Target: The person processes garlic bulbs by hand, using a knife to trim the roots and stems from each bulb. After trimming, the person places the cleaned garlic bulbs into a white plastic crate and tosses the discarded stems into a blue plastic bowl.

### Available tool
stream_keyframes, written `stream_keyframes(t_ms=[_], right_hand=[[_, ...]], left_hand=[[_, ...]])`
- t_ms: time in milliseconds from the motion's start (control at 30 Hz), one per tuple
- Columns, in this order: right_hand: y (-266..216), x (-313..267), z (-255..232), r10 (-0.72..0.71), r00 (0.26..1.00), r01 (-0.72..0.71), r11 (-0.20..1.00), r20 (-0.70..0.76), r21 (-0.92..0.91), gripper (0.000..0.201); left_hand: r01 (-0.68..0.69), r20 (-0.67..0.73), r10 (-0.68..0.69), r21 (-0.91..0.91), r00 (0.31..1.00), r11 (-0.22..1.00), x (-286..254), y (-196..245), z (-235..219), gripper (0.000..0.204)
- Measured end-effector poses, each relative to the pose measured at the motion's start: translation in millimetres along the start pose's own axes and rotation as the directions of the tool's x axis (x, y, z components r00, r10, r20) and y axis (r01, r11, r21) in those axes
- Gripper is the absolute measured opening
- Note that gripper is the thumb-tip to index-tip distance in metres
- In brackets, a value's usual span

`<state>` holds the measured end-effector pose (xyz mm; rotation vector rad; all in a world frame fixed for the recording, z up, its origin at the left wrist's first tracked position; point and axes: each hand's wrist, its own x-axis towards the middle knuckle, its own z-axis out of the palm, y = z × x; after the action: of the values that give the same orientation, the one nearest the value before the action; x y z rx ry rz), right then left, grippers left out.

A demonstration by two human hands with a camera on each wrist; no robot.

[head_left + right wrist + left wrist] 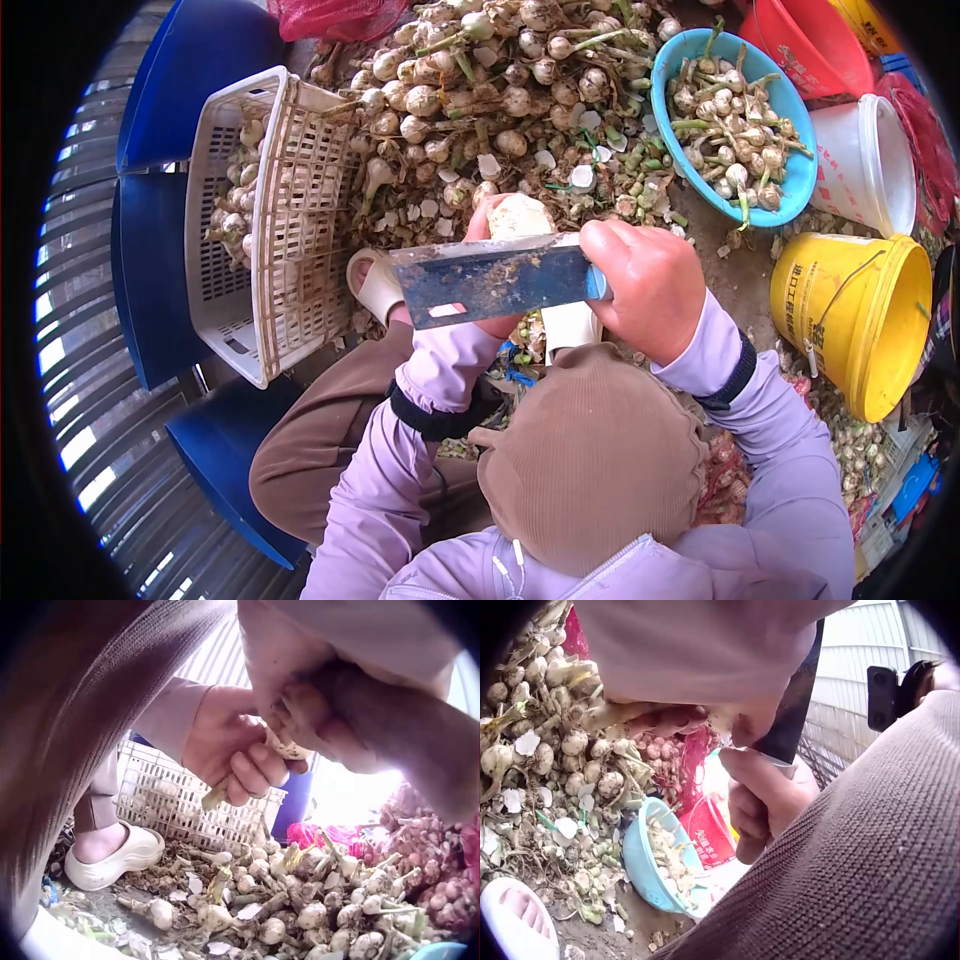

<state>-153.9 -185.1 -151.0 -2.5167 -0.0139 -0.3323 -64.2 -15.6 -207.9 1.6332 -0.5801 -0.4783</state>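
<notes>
My right hand (pixel 645 285) grips the blue handle of a cleaver (pixel 490 280), its wide, dirt-stained blade reaching left across the front of my left hand (pixel 232 746). In that left hand is a garlic bulb (pixel 520 216), pale and rounded, showing just beyond the blade's upper edge. Its cut-looking green stem (pixel 215 796) sticks out below the curled fingers in the right wrist view. Both hands meet close together at the bulb. The blade hides most of my left hand in the head view. Beyond them lies a heap of garlic (pixel 510 90) with stems on.
A white plastic crate (pixel 300 225) holding garlic stands at left. At right are a light-blue basin (pixel 670 120) of trimmed garlic, a red bucket (pixel 810 45), a white bucket (pixel 850 165) and a yellow bucket (pixel 830 310). Peel scraps (pixel 580 178) litter the ground near a pale clog (pixel 378 285).
</notes>
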Motion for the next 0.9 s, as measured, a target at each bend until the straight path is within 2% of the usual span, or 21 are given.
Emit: stream_keyframes(t_ms=[33,100,133,267,333,367,400,433,467,500,567,600,633,667,700,733,767,800,833,867,900], right_hand=[[3.4,-1.7,1.9,-0.005,1.000,0.005,1.000,-0.001,0.007,0.029],[11.9,-6.7,5.3,-0.003,1.000,0.003,1.000,0.002,0.016,0.030],[17.1,-9.3,6.7,0.027,1.000,-0.027,1.000,0.005,0.010,0.032],[25.1,-14.8,8.9,0.046,0.999,-0.046,0.999,0.002,0.014,0.037],[33.6,-12.7,13.6,0.025,1.000,-0.025,0.999,-0.003,0.030,0.034],[45.6,-18.3,15.5,0.155,0.987,-0.155,0.988,0.034,-0.015,0.031],[60.1,-22.8,16.3,0.278,0.959,-0.274,0.959,0.058,-0.068,0.028],[75.8,-29.0,15.3,0.319,0.947,-0.314,0.945,0.042,-0.088,0.022],[72.3,-24.9,14.4,0.300,0.954,-0.300,0.954,0.001,0.024,0.023],[63.1,-25.0,10.0,0.307,0.951,-0.300,0.944,-0.036,0.134,0.024],[35.8,-7.2,7.5,0.202,0.977,-0.175,0.945,-0.073,0.278,0.027],[25.3,4.9,9.8,0.112,0.990,-0.075,0.935,-0.088,0.347,0.029],[17.1,13.8,13.5,0.020,0.994,0.026,0.906,-0.106,0.422,0.030],[13.8,18.1,15.6,0.060,0.998,-0.046,0.869,-0.012,0.493,0.032],[16.3,22.6,15.6,0.047,0.999,-0.034,0.869,-0.014,0.494,0.032],[21.3,27.5,15.8,0.030,0.993,0.013,0.932,-0.114,0.361,0.034],[24.2,30.0,16.3,0.004,0.978,0.043,0.975,-0.208,0.220,0.036],[23.4,30.4,14.5,0.026,0.972,0.012,0.987,-0.232,0.161,0.037],[19.6,29.7,19.0,0.025,0.974,0.013,0.986,-0.226,0.168,0.037],[14.0,29.1,25.9,-0.026,0.984,0.057,0.983,-0.178,0.172,0.037],[11.2,28.9,31.1,-0.081,0.987,0.104,0.980,-0.138,0.170,0.037]], left_hand=[[-0.159,0.044,0.154,0.194,0.987,0.968,3.3,-7.7,-0.7,0.058],[-0.452,0.217,0.400,0.517,0.891,0.727,12.1,-10.2,0.0,0.048],[-0.321,0.212,0.243,0.545,0.947,0.775,12.8,-8.9,-2.5,0.040],[-0.342,0.251,0.240,0.542,0.938,0.767,13.6,1.7,1.3,0.041],[-0.318,0.337,0.132,0.588,0.932,0.744,12.9,6.9,-2.3,0.048],[-0.313,0.334,0.128,0.592,0.934,0.743,7.0,17.8,-5.6,0.048],[-0.048,0.188,-0.011,0.308,0.982,0.950,0.8,33.0,-10.0,0.052],[0.201,0.096,-0.195,-0.054,0.976,0.978,-2.0,40.7,-14.7,0.056],[0.210,0.073,-0.205,-0.062,0.976,0.976,-2.6,34.7,-18.8,0.053],[0.323,0.075,-0.315,-0.145,0.946,0.935,-1.2,32.1,-18.0,0.055],[0.258,0.060,-0.254,-0.084,0.965,0.962,0.5,7.7,-4.8,0.052],[0.189,0.256,-0.207,0.093,0.944,0.978,11.8,13.8,-6.2,0.048],[-0.019,0.205,-0.028,0.225,0.978,0.974,7.6,3.5,-1.5,0.044],[-0.058,0.203,0.003,0.268,0.979,0.962,9.5,9.0,-3.9,0.045],[-0.100,0.198,0.039,0.310,0.979,0.946,12.9,14.3,-6.3,0.046],[-0.044,0.129,0.007,0.283,0.992,0.958,13.5,14.0,-15.9,0.046],[0.014,0.064,-0.031,0.251,0.997,0.968,12.5,14.8,-24.9,0.047],[0.314,0.016,-0.317,-0.194,0.948,0.929,7.6,27.9,-26.4,0.042],[0.368,0.030,-0.379,-0.322,0.925,0.872,3.5,15.9,-32.8,0.037],[0.459,0.059,-0.540,-0.607,0.840,0.649,-2.2,9.2,-28.5,0.035],[0.463,0.144,-0.655,-0.816,0.742,0.345,-4.0,2.0,-23.9,0.033]])
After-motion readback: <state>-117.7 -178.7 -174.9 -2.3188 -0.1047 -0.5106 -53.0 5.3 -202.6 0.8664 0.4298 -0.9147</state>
